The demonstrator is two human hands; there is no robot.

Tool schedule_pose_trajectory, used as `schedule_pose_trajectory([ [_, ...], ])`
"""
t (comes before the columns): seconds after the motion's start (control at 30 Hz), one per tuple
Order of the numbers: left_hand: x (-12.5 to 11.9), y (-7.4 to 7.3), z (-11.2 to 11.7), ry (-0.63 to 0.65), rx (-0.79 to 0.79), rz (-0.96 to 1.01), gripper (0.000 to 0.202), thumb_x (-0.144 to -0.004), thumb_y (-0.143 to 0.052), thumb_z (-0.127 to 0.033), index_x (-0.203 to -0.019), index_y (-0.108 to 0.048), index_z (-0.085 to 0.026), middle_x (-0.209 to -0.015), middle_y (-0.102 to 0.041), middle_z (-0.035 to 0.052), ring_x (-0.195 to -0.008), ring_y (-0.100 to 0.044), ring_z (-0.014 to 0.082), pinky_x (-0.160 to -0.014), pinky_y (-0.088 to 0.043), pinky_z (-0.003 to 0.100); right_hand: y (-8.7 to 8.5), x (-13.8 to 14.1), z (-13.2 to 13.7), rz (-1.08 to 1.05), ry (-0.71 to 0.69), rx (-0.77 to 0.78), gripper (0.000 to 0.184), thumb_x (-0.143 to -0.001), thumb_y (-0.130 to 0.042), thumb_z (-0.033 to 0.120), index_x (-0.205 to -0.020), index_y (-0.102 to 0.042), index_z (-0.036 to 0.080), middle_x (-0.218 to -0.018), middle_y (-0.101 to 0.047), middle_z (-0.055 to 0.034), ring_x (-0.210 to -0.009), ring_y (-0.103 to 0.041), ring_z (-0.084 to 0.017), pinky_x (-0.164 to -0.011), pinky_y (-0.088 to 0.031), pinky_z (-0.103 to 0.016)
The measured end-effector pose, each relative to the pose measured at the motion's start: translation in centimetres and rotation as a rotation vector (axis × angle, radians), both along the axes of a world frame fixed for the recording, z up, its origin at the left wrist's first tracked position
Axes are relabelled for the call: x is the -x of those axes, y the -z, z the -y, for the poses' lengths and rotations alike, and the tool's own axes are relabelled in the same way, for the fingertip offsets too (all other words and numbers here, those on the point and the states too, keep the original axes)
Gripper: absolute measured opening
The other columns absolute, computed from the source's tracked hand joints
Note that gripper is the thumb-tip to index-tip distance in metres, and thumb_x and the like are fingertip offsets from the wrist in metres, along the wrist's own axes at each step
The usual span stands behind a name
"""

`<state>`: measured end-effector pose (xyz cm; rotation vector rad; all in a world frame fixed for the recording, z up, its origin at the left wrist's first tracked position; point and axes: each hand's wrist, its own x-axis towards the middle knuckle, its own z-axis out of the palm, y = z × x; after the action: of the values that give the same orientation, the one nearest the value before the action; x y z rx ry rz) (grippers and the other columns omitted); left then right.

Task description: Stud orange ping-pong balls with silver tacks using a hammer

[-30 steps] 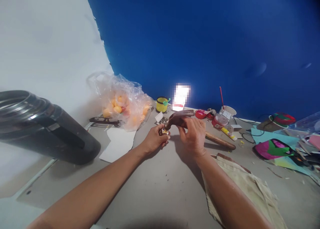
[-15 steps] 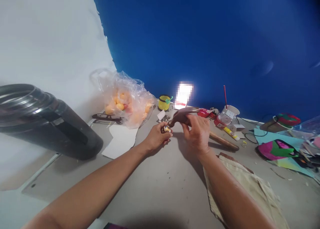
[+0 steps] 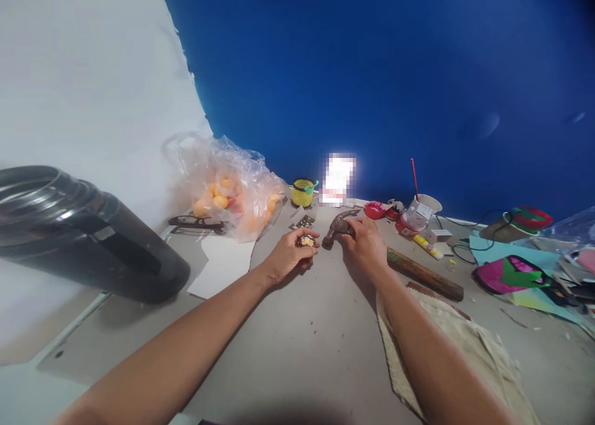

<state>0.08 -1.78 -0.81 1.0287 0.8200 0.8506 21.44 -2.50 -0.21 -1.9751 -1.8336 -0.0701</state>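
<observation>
Between the fingers of my left hand (image 3: 288, 256) is a small round shiny piece (image 3: 307, 241), gold in the middle with a darker rim; its exact kind is not clear. My right hand (image 3: 365, 245) grips a claw hammer (image 3: 338, 227) close to its metal head. The hammer's wooden handle (image 3: 425, 273) reaches out to the right beyond the hand, low over the table. The hammer head is to the right of the round piece, with a small gap between them. Just behind my left hand lies a little patch of small shiny bits (image 3: 305, 221).
A large dark flask (image 3: 93, 239) leans at the left, near white paper (image 3: 220, 264), eyeglasses (image 3: 195, 223) and a plastic bag of orange fruit (image 3: 232, 196). Behind stand a yellow pot (image 3: 303, 193) and a bright blurred screen (image 3: 338, 178). A beige cloth (image 3: 455, 350) lies under my right forearm.
The hammer head has come down and away from the round piece, which it was at or near before. My left hand still holds the piece, almost unmoved.
</observation>
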Motion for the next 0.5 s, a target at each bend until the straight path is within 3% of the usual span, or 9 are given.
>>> schedule_pose_trajectory([
  [0.23, 0.2, -0.72, -0.3, -0.035, 0.118, 0.155, 0.036, -0.092, -0.063, -0.049, -0.096, -0.068, -0.013, -0.083, -0.067, 0.0093, -0.051, -0.054, 0.0098, -0.04, -0.036, 0.021, -0.2, -0.21, -0.5, 0.056, 0.076, 0.207, 0.026, -0.096, -0.062, 0.03, -0.118, -0.071, 0.021, -0.122, -0.065, -0.0118, -0.117, -0.056, -0.03, -0.096, -0.044, -0.038],
  [0.5, 0.18, -0.41, -0.7, -0.069, 0.18, 0.235, 0.056, -0.094, -0.054, -0.067, -0.089, -0.067, -0.013, -0.076, -0.067, 0.0077, -0.046, -0.051, 0.0083, -0.038, -0.032, 0.018, -0.01, -0.01, -0.41, 0.073, 0.102, 0.24, 0.038, -0.097, -0.06, 0.034, -0.132, -0.065, 0.02, -0.127, -0.064, -0.0149, -0.122, -0.055, -0.032, -0.097, -0.044, -0.04],
])
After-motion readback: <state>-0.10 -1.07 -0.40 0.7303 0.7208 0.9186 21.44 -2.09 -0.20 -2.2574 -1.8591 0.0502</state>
